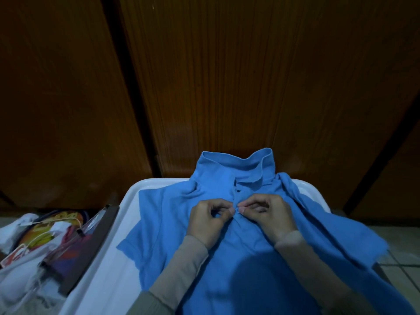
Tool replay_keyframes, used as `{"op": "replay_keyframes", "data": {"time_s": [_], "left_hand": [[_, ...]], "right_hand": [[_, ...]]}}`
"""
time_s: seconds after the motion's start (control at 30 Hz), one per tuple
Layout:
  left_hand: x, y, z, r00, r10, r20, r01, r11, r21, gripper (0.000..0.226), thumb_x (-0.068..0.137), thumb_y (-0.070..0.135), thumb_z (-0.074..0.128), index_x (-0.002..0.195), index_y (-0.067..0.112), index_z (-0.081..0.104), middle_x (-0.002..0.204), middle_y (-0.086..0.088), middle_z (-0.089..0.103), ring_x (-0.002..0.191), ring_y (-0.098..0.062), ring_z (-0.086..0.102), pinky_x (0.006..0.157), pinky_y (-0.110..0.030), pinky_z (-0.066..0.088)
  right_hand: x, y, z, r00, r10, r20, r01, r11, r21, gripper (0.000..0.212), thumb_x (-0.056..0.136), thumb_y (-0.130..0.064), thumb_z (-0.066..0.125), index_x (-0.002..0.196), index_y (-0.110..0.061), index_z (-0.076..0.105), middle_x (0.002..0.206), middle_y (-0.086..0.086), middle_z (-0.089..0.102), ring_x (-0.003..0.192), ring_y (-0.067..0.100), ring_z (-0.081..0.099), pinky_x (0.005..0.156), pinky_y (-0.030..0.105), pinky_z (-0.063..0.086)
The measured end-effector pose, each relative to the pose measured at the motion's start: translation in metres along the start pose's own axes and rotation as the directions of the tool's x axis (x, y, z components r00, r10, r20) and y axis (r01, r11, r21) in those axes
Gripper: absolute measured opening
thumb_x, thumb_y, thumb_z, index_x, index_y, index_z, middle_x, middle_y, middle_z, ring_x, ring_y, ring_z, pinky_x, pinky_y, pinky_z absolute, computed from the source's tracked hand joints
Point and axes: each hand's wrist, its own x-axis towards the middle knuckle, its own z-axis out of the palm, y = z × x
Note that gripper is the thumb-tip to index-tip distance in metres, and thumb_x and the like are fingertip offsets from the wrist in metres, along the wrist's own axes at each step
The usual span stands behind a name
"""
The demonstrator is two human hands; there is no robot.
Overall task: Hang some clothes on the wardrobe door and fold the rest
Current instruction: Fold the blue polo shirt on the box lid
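Observation:
A blue polo shirt lies face up on a white table, its collar standing up toward the brown wardrobe doors. My left hand and my right hand meet at the shirt's button placket just below the collar. Both pinch the placket fabric between thumb and fingertips, with the fingers curled. The right sleeve of the shirt hangs over the table's right edge. Beige sleeves cover both my forearms.
To the left of the table stands a dark box or crate holding white and coloured clothes and printed bags. Tiled floor shows at the right. The wardrobe stands directly behind the table.

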Motion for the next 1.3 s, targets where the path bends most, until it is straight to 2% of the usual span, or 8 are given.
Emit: {"op": "replay_keyframes", "data": {"time_s": [0.27,0.43,0.53,0.63,0.77,0.87,1.0,1.3], "left_hand": [[-0.003,0.001,0.0,0.999,-0.045,-0.006,0.045,0.999,-0.01,0.026,0.078,0.001,0.072,0.068,0.024,0.068,0.061,0.018,0.066,0.065,0.005,0.059,0.07,-0.011,0.045],[-0.005,0.001,0.002,0.997,0.053,-0.064,-0.026,0.928,0.371,0.007,0.084,0.027,0.068,0.087,0.024,0.074,0.091,0.007,0.065,0.097,-0.011,0.051,0.092,-0.031,0.038],[-0.005,0.004,0.002,0.996,0.082,-0.04,-0.06,0.92,0.387,0.009,0.082,0.039,0.057,0.074,0.043,0.058,0.084,0.012,0.061,0.093,-0.01,0.053,0.091,-0.039,0.04],[-0.005,0.005,0.002,0.995,0.088,-0.043,-0.065,0.919,0.389,0.011,0.077,0.033,0.046,0.079,0.043,0.051,0.078,0.018,0.06,0.09,-0.011,0.057,0.088,-0.041,0.042],[-0.002,0.0,0.002,0.988,0.152,-0.023,-0.121,0.86,0.495,0.023,0.087,0.017,0.056,0.106,0.028,0.063,0.092,0.007,0.065,0.094,-0.017,0.055,0.087,-0.039,0.041],[-0.003,0.0,-0.001,0.986,0.167,-0.003,-0.143,0.856,0.497,0.024,0.088,0.015,0.057,0.108,0.027,0.065,0.092,0.004,0.066,0.093,-0.017,0.053,0.086,-0.036,0.041],[-0.003,0.002,-0.004,0.994,0.104,0.033,-0.107,0.871,0.479,0.019,0.09,0.02,0.057,0.105,0.028,0.065,0.079,0.006,0.064,0.086,-0.013,0.053,0.072,-0.021,0.035],[-0.002,0.008,-0.01,0.991,-0.065,0.118,-0.015,0.816,0.578,0.009,0.086,0.034,0.057,0.095,0.037,0.058,0.064,0.013,0.06,0.076,-0.008,0.059,0.066,-0.023,0.037]], "right_hand": [[-0.001,0.0,-0.003,0.998,-0.013,0.064,0.017,0.998,-0.059,0.02,0.069,-0.007,0.08,0.062,-0.021,0.067,0.062,-0.011,0.065,0.054,-0.009,0.057,0.058,0.004,0.043],[0.001,0.002,0.002,0.997,-0.046,0.056,0.052,0.991,-0.122,0.004,0.073,-0.006,0.077,0.073,-0.009,0.075,0.054,-0.018,0.057,0.052,-0.01,0.054,0.056,0.005,0.041],[0.002,0.002,0.003,0.996,-0.088,0.016,0.089,0.981,-0.174,0.005,0.077,-0.007,0.073,0.076,-0.012,0.075,0.06,-0.015,0.059,0.057,-0.006,0.055,0.058,0.006,0.042],[0.003,0.004,0.004,0.994,-0.107,-0.032,0.098,0.972,-0.213,0.011,0.082,-0.01,0.066,0.08,-0.02,0.068,0.069,-0.006,0.063,0.064,0.007,0.057,0.063,0.013,0.046],[0.004,0.007,0.006,0.993,-0.113,0.026,0.115,0.947,-0.301,0.007,0.089,-0.026,0.059,0.085,-0.03,0.055,0.073,-0.01,0.058,0.076,0.013,0.058,0.076,0.035,0.05],[0.005,0.005,0.007,0.999,-0.025,0.023,0.031,0.937,-0.348,0.018,0.092,-0.046,0.048,0.091,-0.029,0.054,0.071,-0.006,0.06,0.083,0.019,0.06,0.074,0.036,0.047],[0.007,0.004,0.011,0.999,0.04,-0.027,-0.049,0.856,-0.515,0.041,0.087,-0.064,0.043,0.098,-0.028,0.057,0.091,0.001,0.066,0.096,0.023,0.059,0.077,0.034,0.041],[0.005,0.001,0.008,0.998,0.063,0.011,-0.044,0.794,-0.607,0.028,0.087,-0.035,0.057,0.108,-0.016,0.059,0.107,0.007,0.063,0.107,0.027,0.055,0.084,0.033,0.043]]}}
